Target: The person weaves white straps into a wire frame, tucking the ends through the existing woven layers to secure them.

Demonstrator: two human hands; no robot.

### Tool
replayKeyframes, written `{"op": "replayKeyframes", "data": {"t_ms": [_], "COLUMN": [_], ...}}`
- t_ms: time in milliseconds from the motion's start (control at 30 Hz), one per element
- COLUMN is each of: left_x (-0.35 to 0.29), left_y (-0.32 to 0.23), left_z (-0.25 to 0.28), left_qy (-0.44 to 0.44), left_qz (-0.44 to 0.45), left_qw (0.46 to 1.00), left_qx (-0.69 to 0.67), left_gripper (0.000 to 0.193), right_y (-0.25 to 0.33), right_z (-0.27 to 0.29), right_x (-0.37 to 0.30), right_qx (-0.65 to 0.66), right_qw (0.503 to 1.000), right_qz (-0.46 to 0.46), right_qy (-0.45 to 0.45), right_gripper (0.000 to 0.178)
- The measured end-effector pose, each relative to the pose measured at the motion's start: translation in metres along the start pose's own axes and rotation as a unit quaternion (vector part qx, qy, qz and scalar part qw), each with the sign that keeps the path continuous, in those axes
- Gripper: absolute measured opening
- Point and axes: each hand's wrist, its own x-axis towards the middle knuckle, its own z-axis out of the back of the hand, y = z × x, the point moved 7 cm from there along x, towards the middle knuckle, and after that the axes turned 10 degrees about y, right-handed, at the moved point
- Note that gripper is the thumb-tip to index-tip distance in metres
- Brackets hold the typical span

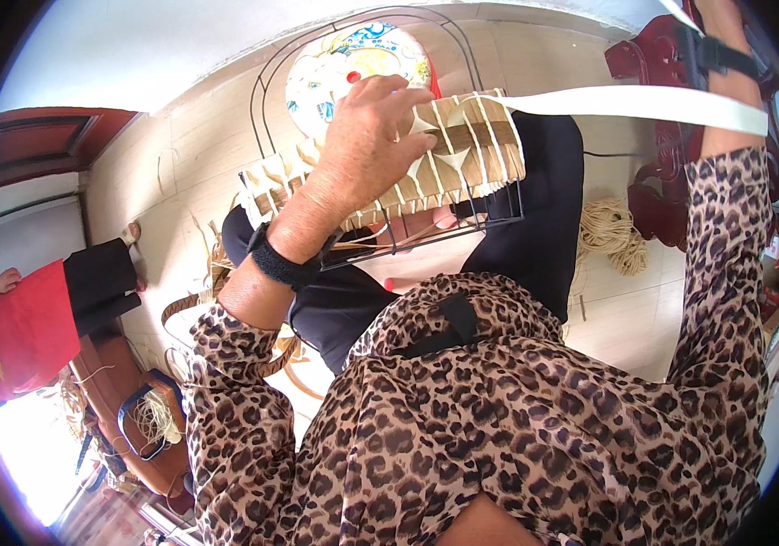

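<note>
A black wire frame lies across my lap, its near part covered with cream and brown strips and pale cords, forming a woven panel. My left hand rests on top of this panel with thumb and fingers apart. From the panel's right end, a long flat white strip stretches out toward my raised right arm. Most of my right hand is cut off by the upper edge, so its fingers and any hold on the strip are hidden.
A round stool top with a colourful pattern stands beyond the frame. Coiled pale cord lies on the tiled floor beside dark red carved furniture. At left is a person in a red top, near a bench with loose strands.
</note>
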Motion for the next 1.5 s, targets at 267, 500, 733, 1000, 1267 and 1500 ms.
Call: {"op": "replayKeyframes", "data": {"t_ms": [267, 500, 733, 1000, 1267, 1500], "left_x": [0.007, -0.016, -0.030, -0.040, -0.042, -0.043], "left_y": [0.000, -0.017, -0.051, -0.057, -0.059, -0.061], "left_z": [-0.002, -0.006, -0.026, -0.048, -0.048, -0.048], "left_qy": [0.101, 0.024, -0.078, -0.078, -0.073, -0.066], "left_qz": [0.069, 0.007, 0.022, 0.036, 0.033, 0.035], "left_qw": [0.988, 0.998, 0.990, 0.988, 0.988, 0.987], "left_qx": [-0.094, 0.062, 0.116, 0.127, 0.131, 0.140], "left_gripper": [0.033, 0.036, 0.039, 0.039, 0.039, 0.044], "right_y": [-0.059, 0.015, 0.089, 0.092, 0.086, 0.088], "right_z": [0.006, -0.094, -0.121, -0.157, -0.173, -0.168], "right_x": [-0.030, -0.195, -0.200, -0.176, -0.168, -0.167], "right_qx": [-0.343, -0.066, 0.089, 0.196, 0.122, 0.132], "right_qw": [0.908, 0.905, 0.899, 0.866, 0.874, 0.874], "right_qz": [-0.013, 0.233, 0.344, 0.231, 0.174, 0.176], "right_qy": [0.241, 0.349, 0.257, 0.397, 0.436, 0.433], "right_gripper": [0.064, 0.077, 0.031, 0.020, 0.024, 0.027]}}
